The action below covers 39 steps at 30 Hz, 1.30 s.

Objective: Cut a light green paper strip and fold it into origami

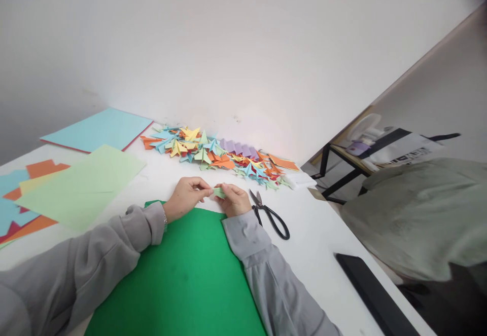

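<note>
Between my two hands is a small piece of light green paper, which looks folded. My left hand pinches its left end between thumb and fingers. On its other side my right hand grips it with curled fingers, hiding part of the paper. Both hands are just above the far edge of a green sheet lying on the white table. Close to the right hand lies a pair of scissors with black handles, blades apart and pointing away.
Along the wall sits a heap of folded paper shapes in many colours. Coloured sheets and a blue sheet lie at the left. A black flat object rests near the right edge. Beyond it are grey-green fabric and a black-framed shelf.
</note>
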Each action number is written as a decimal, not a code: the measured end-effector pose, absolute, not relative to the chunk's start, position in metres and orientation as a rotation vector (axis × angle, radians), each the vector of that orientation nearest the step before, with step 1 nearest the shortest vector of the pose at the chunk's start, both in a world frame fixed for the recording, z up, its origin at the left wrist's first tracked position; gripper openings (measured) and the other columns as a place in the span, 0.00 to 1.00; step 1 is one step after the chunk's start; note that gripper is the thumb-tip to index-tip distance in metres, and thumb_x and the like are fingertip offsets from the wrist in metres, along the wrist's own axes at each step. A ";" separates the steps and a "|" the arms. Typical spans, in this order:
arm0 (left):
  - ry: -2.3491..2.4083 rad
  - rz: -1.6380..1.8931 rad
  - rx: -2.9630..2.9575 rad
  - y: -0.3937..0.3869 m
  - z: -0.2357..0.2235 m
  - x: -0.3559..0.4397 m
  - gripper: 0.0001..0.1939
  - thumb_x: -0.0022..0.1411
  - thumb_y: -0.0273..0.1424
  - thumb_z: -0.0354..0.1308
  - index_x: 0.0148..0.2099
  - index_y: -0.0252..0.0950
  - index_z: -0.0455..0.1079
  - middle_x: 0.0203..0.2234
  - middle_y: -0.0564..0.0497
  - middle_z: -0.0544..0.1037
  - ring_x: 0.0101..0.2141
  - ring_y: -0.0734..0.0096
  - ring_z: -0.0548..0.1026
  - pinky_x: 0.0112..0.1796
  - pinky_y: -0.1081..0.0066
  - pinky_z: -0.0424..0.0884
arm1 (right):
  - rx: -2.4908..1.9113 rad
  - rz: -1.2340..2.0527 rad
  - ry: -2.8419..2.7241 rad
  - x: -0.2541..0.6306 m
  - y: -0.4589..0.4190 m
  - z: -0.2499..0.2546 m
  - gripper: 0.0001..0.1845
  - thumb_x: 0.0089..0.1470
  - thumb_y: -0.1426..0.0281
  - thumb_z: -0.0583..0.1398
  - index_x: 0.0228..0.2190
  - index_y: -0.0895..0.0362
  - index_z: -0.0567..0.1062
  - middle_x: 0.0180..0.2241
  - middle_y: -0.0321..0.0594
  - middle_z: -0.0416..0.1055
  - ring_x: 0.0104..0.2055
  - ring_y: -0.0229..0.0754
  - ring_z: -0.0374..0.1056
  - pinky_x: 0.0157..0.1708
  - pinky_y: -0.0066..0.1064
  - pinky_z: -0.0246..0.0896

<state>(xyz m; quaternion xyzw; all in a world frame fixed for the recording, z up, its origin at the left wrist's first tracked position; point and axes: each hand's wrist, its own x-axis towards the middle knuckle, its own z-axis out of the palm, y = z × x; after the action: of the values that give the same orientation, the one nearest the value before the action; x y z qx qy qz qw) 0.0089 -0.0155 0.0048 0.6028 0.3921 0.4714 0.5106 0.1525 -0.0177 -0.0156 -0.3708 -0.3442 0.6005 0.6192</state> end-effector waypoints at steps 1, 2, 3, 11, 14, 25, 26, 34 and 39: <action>0.938 1.126 1.437 -0.016 0.005 0.009 0.07 0.44 0.30 0.60 0.25 0.30 0.69 0.18 0.54 0.70 0.17 0.80 0.66 0.20 0.77 0.65 | -0.851 1.401 -0.787 0.153 -0.018 -0.015 0.10 0.31 0.65 0.67 0.18 0.58 0.76 0.20 0.35 0.72 0.22 0.34 0.66 0.22 0.26 0.63; 0.933 1.117 1.426 -0.016 0.006 0.009 0.08 0.44 0.31 0.60 0.25 0.30 0.68 0.18 0.54 0.70 0.16 0.80 0.66 0.19 0.77 0.65 | -0.850 1.414 -0.788 0.153 -0.017 -0.015 0.10 0.32 0.64 0.67 0.18 0.59 0.76 0.19 0.36 0.72 0.21 0.34 0.66 0.22 0.27 0.64; 0.927 1.109 1.418 -0.016 0.006 0.009 0.08 0.44 0.31 0.60 0.25 0.30 0.68 0.17 0.54 0.70 0.16 0.80 0.66 0.18 0.77 0.64 | -0.847 1.420 -0.794 0.154 -0.017 -0.015 0.11 0.33 0.64 0.66 0.18 0.59 0.76 0.19 0.36 0.71 0.21 0.35 0.66 0.23 0.28 0.64; 0.929 1.122 1.378 -0.016 0.008 0.010 0.08 0.43 0.31 0.60 0.24 0.30 0.67 0.16 0.55 0.69 0.15 0.80 0.66 0.17 0.77 0.64 | -0.918 1.331 -0.875 0.153 -0.016 -0.019 0.11 0.29 0.66 0.68 0.21 0.57 0.76 0.18 0.33 0.71 0.20 0.34 0.65 0.22 0.27 0.62; 0.922 1.131 1.419 -0.015 0.005 0.010 0.08 0.43 0.31 0.60 0.24 0.30 0.68 0.17 0.54 0.69 0.15 0.80 0.66 0.17 0.77 0.64 | -0.970 1.247 -0.968 0.153 -0.017 -0.021 0.12 0.27 0.68 0.69 0.21 0.57 0.76 0.16 0.32 0.70 0.18 0.33 0.64 0.21 0.27 0.61; 0.875 1.127 1.496 -0.015 0.006 0.008 0.07 0.44 0.30 0.59 0.24 0.31 0.68 0.19 0.54 0.70 0.17 0.81 0.66 0.19 0.77 0.65 | -0.935 1.126 -1.091 0.151 -0.019 -0.019 0.07 0.28 0.69 0.68 0.16 0.57 0.75 0.23 0.35 0.73 0.21 0.33 0.64 0.19 0.25 0.60; 0.877 1.127 1.485 -0.016 0.007 0.008 0.07 0.44 0.30 0.60 0.24 0.31 0.68 0.19 0.54 0.69 0.17 0.81 0.66 0.19 0.77 0.65 | -0.938 1.131 -1.087 0.151 -0.019 -0.019 0.07 0.29 0.69 0.68 0.17 0.56 0.76 0.22 0.34 0.72 0.21 0.33 0.64 0.19 0.25 0.60; 0.903 1.109 1.366 -0.016 0.009 0.010 0.09 0.44 0.31 0.60 0.25 0.31 0.65 0.17 0.55 0.68 0.16 0.81 0.66 0.17 0.78 0.64 | -0.925 1.338 -0.892 0.151 -0.017 -0.016 0.16 0.38 0.57 0.62 0.22 0.59 0.77 0.16 0.36 0.70 0.19 0.34 0.64 0.18 0.26 0.61; 0.863 1.100 1.459 -0.017 0.007 0.010 0.14 0.44 0.27 0.58 0.38 0.33 0.68 0.30 0.50 0.70 0.23 0.79 0.69 0.19 0.78 0.67 | -0.949 1.289 -0.884 0.150 -0.016 -0.017 0.17 0.37 0.57 0.63 0.22 0.59 0.76 0.17 0.37 0.71 0.16 0.34 0.62 0.13 0.25 0.58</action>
<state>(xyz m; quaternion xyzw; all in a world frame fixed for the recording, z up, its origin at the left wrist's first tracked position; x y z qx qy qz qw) 0.0101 -0.0175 0.0070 0.6115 0.3618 0.4610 0.5316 0.1504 -0.0156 -0.0169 -0.4111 -0.3829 0.5584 0.6103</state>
